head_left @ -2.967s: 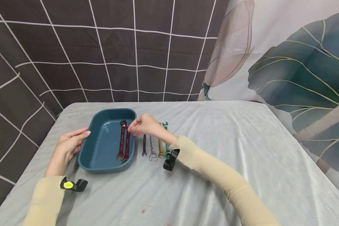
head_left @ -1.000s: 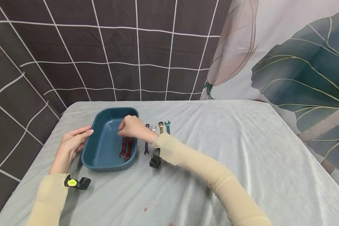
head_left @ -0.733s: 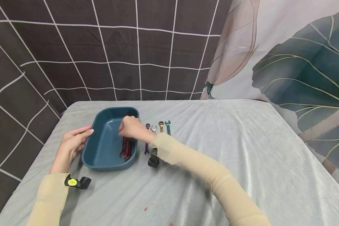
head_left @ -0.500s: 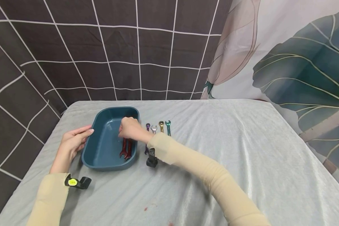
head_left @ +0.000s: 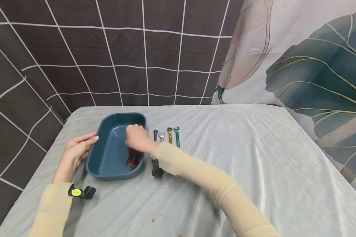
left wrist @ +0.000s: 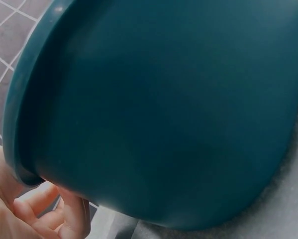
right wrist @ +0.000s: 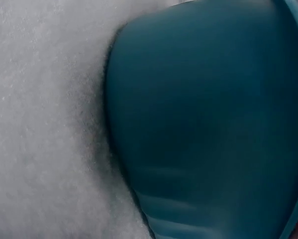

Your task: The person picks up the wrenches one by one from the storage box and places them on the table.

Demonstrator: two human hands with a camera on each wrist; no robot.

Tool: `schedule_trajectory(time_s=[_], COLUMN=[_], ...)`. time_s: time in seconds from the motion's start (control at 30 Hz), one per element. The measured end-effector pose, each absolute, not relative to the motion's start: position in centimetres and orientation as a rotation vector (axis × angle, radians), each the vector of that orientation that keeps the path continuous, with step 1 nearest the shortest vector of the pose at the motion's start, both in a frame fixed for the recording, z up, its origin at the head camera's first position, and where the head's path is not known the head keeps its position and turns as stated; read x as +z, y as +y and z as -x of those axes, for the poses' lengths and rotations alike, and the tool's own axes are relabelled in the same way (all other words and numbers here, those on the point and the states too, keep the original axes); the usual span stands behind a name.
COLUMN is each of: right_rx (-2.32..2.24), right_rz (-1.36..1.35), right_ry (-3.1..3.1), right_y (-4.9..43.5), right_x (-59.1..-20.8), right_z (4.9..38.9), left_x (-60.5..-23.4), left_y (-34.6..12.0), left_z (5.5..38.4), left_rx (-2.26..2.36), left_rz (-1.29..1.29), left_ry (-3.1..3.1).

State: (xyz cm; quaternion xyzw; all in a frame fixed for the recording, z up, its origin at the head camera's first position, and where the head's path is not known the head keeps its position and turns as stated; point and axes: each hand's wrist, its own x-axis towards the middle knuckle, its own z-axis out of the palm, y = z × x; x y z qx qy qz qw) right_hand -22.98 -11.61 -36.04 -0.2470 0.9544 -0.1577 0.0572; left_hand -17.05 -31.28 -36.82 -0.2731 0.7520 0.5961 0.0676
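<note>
A deep blue rectangular bin (head_left: 106, 161) with rounded corners stands on the left of the table. My left hand (head_left: 77, 148) grips its left side in the head view, thumb at the rim and fingers bent against the outer wall. Inside, red combination wrenches (head_left: 130, 159) lie side by side along the right wall. My right hand (head_left: 137, 138) is curled, back upward, over their upper ends; its fingertips are hidden, so whether it grips one cannot be seen. The right wrist view shows mainly the bin's outer wall (right wrist: 203, 109).
Right of the bin, a purple wrench (head_left: 155, 134), a silver wrench (head_left: 162, 136), a gold wrench (head_left: 170, 133) and a green wrench (head_left: 177, 135) lie in a row, partly under my right forearm. A grey cloth (head_left: 225, 148) covers the table; dark gridded fabric (head_left: 121, 65) hangs behind.
From the bin's right rim my right hand has moved left and inside, over the red wrenches, then slightly toward me. My left hand keeps its hold on the bin.
</note>
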Motion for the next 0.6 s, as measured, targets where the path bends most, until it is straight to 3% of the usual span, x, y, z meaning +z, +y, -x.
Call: schedule_trajectory(time_s=[0.6], right_rx=[-0.447], right_rz=[0.678], right_ry=[2.927], right_y=[-12.11], right_x=[-35.91], right_z=[22.41], left_x=[-36.91], left_y=[-31.32], left_z=[17.04], left_rx=[1.851], left_rz=[0.818], left_ry=[2.234])
